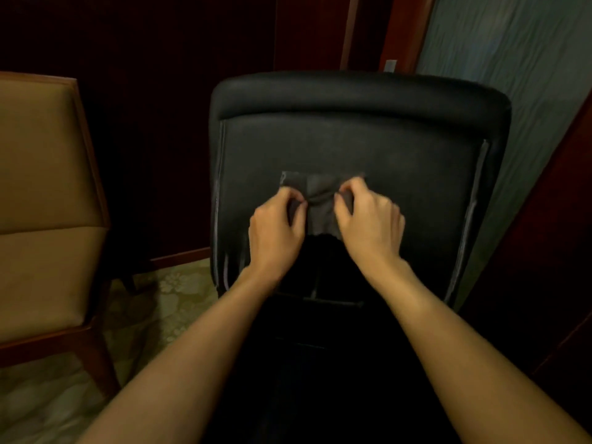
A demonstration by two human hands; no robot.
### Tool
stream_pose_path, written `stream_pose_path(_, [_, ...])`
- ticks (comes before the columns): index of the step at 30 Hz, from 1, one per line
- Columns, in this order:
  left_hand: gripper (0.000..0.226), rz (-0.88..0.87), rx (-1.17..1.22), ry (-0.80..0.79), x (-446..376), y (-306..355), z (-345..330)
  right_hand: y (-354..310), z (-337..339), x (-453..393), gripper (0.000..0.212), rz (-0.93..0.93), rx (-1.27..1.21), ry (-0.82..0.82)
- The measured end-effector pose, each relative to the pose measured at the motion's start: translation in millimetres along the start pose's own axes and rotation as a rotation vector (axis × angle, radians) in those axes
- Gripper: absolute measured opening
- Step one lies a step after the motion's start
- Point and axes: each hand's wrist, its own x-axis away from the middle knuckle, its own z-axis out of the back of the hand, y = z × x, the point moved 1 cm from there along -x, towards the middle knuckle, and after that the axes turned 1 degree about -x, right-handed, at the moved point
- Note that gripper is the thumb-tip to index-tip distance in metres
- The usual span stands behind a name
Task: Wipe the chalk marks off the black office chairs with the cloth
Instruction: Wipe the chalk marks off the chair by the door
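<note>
With the grey cloth (320, 200) lying on the back of the black chair (352, 142), the left hand (277, 230) and right hand (368, 224) each pinched 1 side of it, so the bunched middle risked skipping the pale chalk lines (221, 200) along the chair's edges.

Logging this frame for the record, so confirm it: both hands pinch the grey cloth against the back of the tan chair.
Wrong on the chair. In the head view the left hand and right hand pinch the grey cloth against the back of the black office chair; the tan chair stands untouched to its left.
</note>
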Motion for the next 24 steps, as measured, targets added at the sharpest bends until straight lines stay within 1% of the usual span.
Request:
stream_pose_path(1, [0.005, 0.002, -0.011, 0.0, -6.6, 2.5, 1.3, -0.5, -2.8, -6.0, 0.024, 0.004, 0.002, -0.012])
stream_pose_path(2, [0.005, 0.021, -0.051, -0.06, -8.3, 0.4, -0.1, 0.4, -9.5, -4.2, 0.026, -0.01, 0.053, -0.05])
stream_pose_path(4, [0.01, 0.103, -0.2, -0.29, 9.2, -16.3, -10.9, 8.9, -32.0, 16.5, 0.034, -0.016, 0.215, -0.139])
stream_pose_path(6, [0.018, 0.181, -0.341, -0.537, 44.1, -34.5, -16.5, 18.2, -59.5, 55.2, 0.041, 0.06, 0.356, -0.298])
stream_pose_path(7, [0.02, 0.197, -0.375, -0.628, 60.3, -42.2, -17.1, 19.4, -71.5, 71.5, 0.038, 0.066, 0.36, -0.433])
stream_pose_path(8, [0.018, 0.207, -0.375, -0.683, 72.8, -46.2, -15.7, 21.0, -80.9, 84.4, 0.035, 0.057, 0.311, -0.532])
stream_pose_path(9, [0.014, 0.216, -0.343, -0.687, 80.5, -49.1, -13.7, 21.8, -85.3, 90.1, 0.033, 0.04, 0.286, -0.608])
stream_pose_path(10, [0.008, 0.225, -0.298, -0.651, 83.2, -49.1, -9.4, 20.8, -84.7, 91.2, 0.031, 0.035, 0.271, -0.613])
stream_pose_path(11, [0.004, 0.222, -0.248, -0.566, 81.2, -47.9, -5.9, 17.7, -81.2, 86.7, 0.029, 0.045, 0.269, -0.549])
stream_pose_path(13, [0.012, 0.15, -0.186, -0.323, 66.8, -42.6, -2.1, 6.6, -66.9, 69.9, 0.028, 0.065, 0.213, -0.356])
stream_pose_path(15, [0.023, 0.088, -0.108, -0.113, 43.6, -34.0, -0.9, -4.2, -51.0, 47.9, 0.028, 0.071, 0.09, -0.159])
stream_pose_path(16, [0.025, 0.087, -0.072, -0.052, 31.2, -30.6, 0.0, -8.0, -45.3, 35.8, 0.028, 0.075, 0.041, -0.09])
stream_pose_path(17, [0.025, 0.097, -0.049, -0.023, 19.9, -29.8, 0.2, -12.0, -42.5, 25.5, 0.028, 0.091, 0.032, -0.071])
stream_pose_path(19, [0.022, 0.137, -0.095, -0.044, 10.0, -35.0, -1.9, -17.8, -51.2, 18.7, 0.034, 0.114, 0.095, -0.149])
stream_pose_path(21, [0.018, 0.178, -0.175, -0.092, 22.9, -50.5, -6.5, -17.4, -70.8, 30.5, 0.037, 0.122, 0.192, -0.256])
stream_pose_path(24, [0.013, 0.266, -0.226, -0.285, 65.4, -78.9, -7.3, -18.8, -98.8, 64.2, 0.035, 0.159, 0.246, -0.475])
